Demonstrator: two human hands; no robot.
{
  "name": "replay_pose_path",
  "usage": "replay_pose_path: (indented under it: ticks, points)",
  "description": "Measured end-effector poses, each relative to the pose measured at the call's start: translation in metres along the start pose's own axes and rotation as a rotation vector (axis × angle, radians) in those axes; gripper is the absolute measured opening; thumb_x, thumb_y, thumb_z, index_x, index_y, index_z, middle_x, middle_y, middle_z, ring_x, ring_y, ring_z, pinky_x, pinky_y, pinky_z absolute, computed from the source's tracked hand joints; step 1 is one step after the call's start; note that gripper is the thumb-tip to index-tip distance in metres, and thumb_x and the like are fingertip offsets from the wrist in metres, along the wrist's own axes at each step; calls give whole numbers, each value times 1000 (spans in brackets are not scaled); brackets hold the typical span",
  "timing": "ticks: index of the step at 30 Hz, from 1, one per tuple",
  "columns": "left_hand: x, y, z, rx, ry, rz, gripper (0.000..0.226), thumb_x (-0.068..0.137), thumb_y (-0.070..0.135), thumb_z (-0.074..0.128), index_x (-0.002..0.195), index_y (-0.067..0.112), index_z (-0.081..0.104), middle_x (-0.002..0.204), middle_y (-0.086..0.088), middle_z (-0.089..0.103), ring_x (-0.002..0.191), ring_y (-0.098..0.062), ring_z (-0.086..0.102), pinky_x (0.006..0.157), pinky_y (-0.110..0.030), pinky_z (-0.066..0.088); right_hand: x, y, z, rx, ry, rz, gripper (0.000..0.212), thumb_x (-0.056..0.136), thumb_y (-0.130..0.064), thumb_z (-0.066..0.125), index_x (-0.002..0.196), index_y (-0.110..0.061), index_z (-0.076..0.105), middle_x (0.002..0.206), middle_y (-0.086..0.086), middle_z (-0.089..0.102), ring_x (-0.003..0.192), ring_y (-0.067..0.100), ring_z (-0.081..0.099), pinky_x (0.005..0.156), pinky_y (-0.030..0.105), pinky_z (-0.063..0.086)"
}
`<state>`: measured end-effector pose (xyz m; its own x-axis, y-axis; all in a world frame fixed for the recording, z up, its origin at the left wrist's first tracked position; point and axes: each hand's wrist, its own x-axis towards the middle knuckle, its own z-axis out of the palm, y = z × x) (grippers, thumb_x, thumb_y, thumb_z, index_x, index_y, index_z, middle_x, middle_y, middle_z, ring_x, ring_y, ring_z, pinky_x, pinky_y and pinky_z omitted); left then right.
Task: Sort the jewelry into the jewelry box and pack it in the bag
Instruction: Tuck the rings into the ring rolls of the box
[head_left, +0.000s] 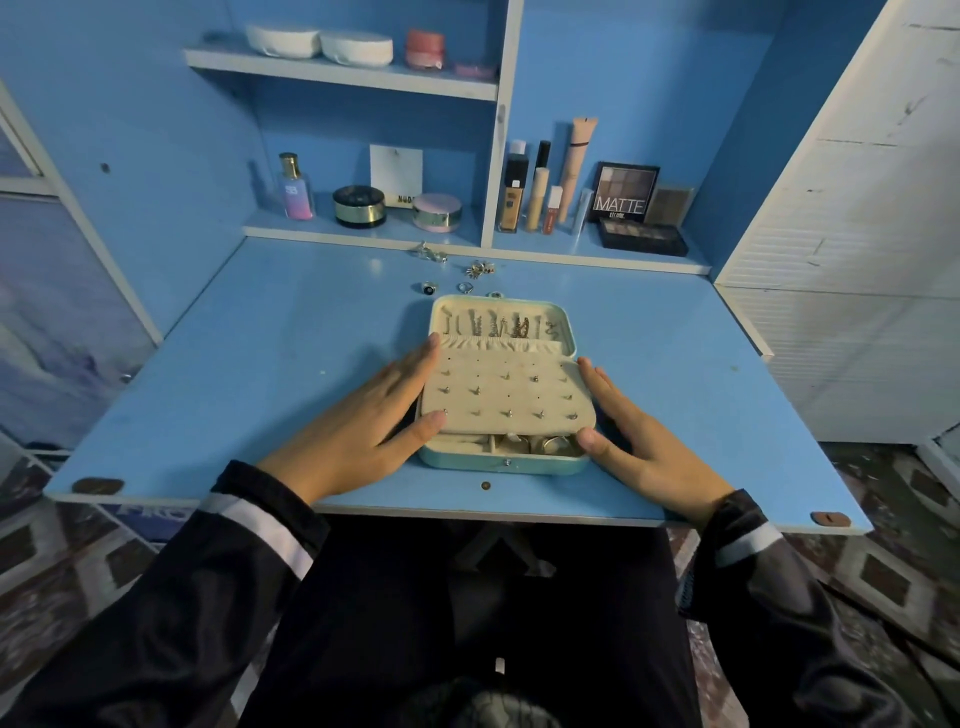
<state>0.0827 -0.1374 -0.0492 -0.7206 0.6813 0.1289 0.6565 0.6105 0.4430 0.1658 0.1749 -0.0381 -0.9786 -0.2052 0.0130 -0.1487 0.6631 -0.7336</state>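
I'm watching the left grip (375, 422) and right grip (635, 434) lying released, fingers straight, touching either side of the open jewelry box (467, 462) on the bench (260, 364).

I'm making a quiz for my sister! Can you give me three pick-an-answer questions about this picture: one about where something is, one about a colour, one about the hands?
1. Where do the loose rings lie?
A) on the top shelf
B) on the desk behind the jewelry box
C) inside a cup

2. What colour is the jewelry box's outside?
A) red
B) black
C) pale turquoise

3. How are the left hand and right hand?
A) open, flat beside the box
B) both fists
C) pinching a necklace

1 B: the rings lie past the box's far edge.
2 C: its front wall shows turquoise.
3 A: straight fingers lie at both sides.
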Motion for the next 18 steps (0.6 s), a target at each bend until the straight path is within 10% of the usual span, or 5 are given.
replay_pose_path:
  ticks: [11, 18]
  points:
    - [-2, 9, -12, 54, -27, -30, 79, 89, 74, 10, 153, 36, -15, 159, 24, -11, 141, 11, -5, 114, -12, 4, 2, -8, -4, 75, 20, 31, 68, 89, -49, 44, 149, -38, 15, 156, -17, 24, 144, -3, 19, 118, 20, 18]
    - [13, 14, -17, -137, 165, 1, 60, 95, 61, 20, 153, 45, 12, 149, 7, 44, 109, 0, 54, 97, -34, 48, 10, -19, 3, 254, 193, -33, 54, 96, -36, 33, 148, -24, 29, 134, -30, 40, 118, -28, 37, 93, -2, 30]
